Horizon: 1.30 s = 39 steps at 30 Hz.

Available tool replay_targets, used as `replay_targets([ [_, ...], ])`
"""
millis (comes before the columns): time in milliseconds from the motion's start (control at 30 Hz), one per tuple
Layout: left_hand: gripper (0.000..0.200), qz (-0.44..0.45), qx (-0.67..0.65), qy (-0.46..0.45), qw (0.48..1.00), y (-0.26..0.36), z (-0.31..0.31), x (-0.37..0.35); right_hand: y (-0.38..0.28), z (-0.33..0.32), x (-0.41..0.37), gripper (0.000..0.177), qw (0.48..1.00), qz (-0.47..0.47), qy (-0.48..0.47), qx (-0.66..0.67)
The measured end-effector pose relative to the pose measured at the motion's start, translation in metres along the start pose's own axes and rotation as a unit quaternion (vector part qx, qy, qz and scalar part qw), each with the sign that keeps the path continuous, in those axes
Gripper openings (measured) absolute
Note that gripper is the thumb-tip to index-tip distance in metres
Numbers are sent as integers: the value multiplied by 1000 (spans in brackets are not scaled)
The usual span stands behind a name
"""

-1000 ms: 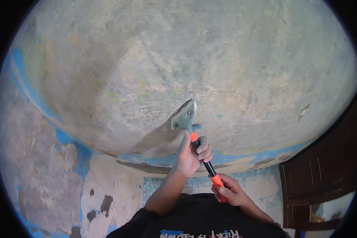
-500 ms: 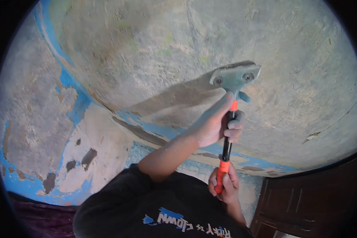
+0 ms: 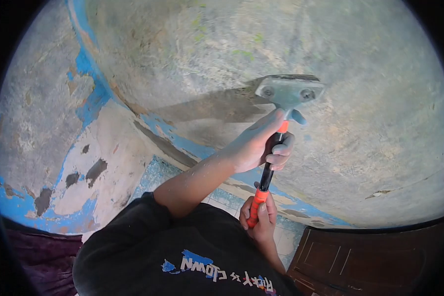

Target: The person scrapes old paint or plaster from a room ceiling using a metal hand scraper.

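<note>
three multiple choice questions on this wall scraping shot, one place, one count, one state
1. Where does the left hand grip the scraper?
A. just below its head
B. at the bottom end
C. nowhere
2. How many screws show on the scraper's head?
A. one
B. two
C. four
3. The right hand is:
A. open flat
B. closed on the handle's orange end
C. out of view
Answers: 1 A, it sits right under the head; 2 B, two screws side by side; 3 B, it wraps the orange grip.
</note>
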State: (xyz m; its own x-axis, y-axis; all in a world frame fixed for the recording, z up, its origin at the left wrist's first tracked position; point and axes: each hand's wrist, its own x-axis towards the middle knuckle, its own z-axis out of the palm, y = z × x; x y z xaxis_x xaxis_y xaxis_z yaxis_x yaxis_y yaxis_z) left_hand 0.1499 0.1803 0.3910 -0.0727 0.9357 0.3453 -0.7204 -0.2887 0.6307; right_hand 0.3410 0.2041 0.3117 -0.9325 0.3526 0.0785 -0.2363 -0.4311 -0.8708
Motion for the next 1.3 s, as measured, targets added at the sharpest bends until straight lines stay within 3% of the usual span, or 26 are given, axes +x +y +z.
replay_targets([
  [233,30,5,33,36,999,-3,-32,-27,59,-2,9,54,999,17,42,2],
  [533,42,-46,62,-26,997,43,-27,-19,69,42,34,58,994,-56,89,0],
  [700,45,-51,42,-2,998,44,-48,-52,91,59,30,57,994,-3,107,18],
  [967,51,-50,51,-57,996,97,-60,-69,92,111,53,48,993,-29,98,53],
  [1167,50,-65,50,-24,996,101,-54,-78,93,136,48,48,988,-30,118,99],
  [1300,48,-52,43,-86,994,125,-47,-64,74,148,61,50,989,-64,126,48],
])
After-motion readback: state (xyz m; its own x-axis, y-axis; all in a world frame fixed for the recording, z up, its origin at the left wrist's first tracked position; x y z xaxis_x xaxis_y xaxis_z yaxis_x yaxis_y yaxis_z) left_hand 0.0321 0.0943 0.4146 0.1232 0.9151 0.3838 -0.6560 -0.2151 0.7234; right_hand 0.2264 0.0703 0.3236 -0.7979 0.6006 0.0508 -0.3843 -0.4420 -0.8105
